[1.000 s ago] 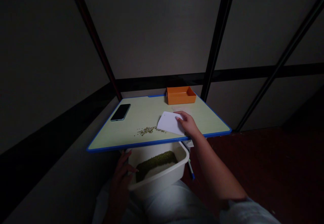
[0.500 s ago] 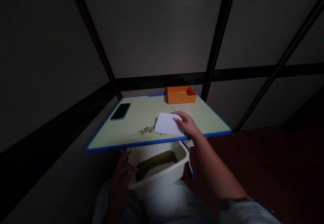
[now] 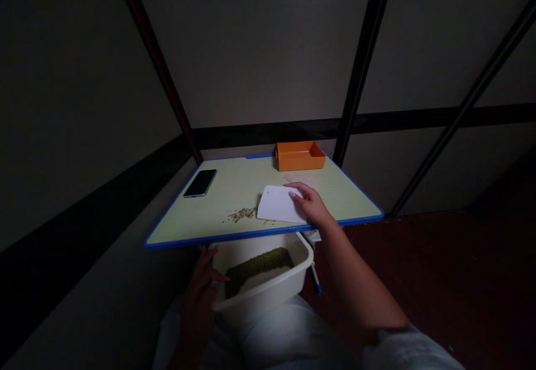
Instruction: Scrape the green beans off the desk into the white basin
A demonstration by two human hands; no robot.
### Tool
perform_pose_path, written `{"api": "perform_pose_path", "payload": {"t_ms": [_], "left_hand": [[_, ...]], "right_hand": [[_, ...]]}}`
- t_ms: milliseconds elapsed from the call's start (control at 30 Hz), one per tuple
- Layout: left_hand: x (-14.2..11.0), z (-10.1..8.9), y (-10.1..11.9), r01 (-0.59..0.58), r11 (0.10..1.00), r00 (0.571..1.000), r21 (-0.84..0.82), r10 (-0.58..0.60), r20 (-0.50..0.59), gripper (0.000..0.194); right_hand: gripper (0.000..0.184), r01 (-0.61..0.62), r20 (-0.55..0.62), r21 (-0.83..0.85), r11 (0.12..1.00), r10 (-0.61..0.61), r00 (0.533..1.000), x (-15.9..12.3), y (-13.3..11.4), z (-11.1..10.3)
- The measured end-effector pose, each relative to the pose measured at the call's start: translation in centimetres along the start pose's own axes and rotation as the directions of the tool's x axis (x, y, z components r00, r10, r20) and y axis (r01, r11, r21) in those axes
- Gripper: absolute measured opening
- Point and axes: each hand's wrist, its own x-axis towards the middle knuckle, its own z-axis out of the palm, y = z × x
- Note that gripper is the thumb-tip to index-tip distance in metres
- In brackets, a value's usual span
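Observation:
My right hand (image 3: 310, 203) grips a white card (image 3: 280, 205) by its right end, thumb on top, low over the front of the small table (image 3: 230, 177). Small greenish-brown grains (image 3: 242, 214) lie scattered at the card's left edge, and a few show below it. Under the table's front edge, a white plastic tub (image 3: 268, 296) rests on my lap, with a heap of green grains (image 3: 262, 264) in it. My left hand (image 3: 205, 280) holds the tub's left rim, its fingers bent over into the tub.
An orange open box (image 3: 300, 161) stands at the table's back right. A phone (image 3: 200, 183) lies at the left. Below the table, right of the tub, hangs a blue-tipped pen-like thing (image 3: 316, 280). Panelled walls (image 3: 259, 52) stand close behind and at the left.
Almost nothing differs; the view has shifted very slightly. The card and both hands keep practically the same places, and the grains lie as before.

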Motion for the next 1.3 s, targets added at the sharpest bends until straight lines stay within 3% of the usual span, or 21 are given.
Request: {"api": "perform_pose_path", "payload": {"t_ms": [267,467,667,967,1167,1300], "left_hand": [[0.0,0.1,-0.1,0.016,1.0,0.999,0.004,-0.015,-0.035,0.021],[0.0,-0.2,-0.1,0.013,0.999,0.999,0.032,-0.014,0.033,0.018],[-0.1,0.3,0.0,-0.001,1.0,0.999,0.024,0.002,-0.038,0.02],[-0.2,0.4,0.4,0.021,1.0,0.998,0.01,-0.021,-0.053,0.021],[-0.1,0.2,0.7,0.053,0.999,0.999,0.008,-0.053,-0.006,0.018],[-0.1,0.4,0.6,0.047,0.999,0.998,-0.009,-0.047,-0.049,0.02]], "right_hand": [[0.027,0.043,0.018,-0.068,0.997,-0.042,0.999,0.0,0.0,0.0],[0.027,0.05,0.04,-0.099,0.994,-0.046,0.998,-0.1,-0.1,0.0],[0.028,0.062,0.057,-0.119,0.991,-0.056,0.997,-0.1,-0.2,0.1],[0.03,0.045,0.115,-0.118,0.992,-0.031,0.993,-0.3,-0.6,0.3],[0.031,0.05,0.155,-0.129,0.99,-0.029,0.988,-0.4,-0.9,0.4],[0.03,0.056,0.177,-0.118,0.991,-0.034,0.984,-0.5,-1.0,0.4]]}}
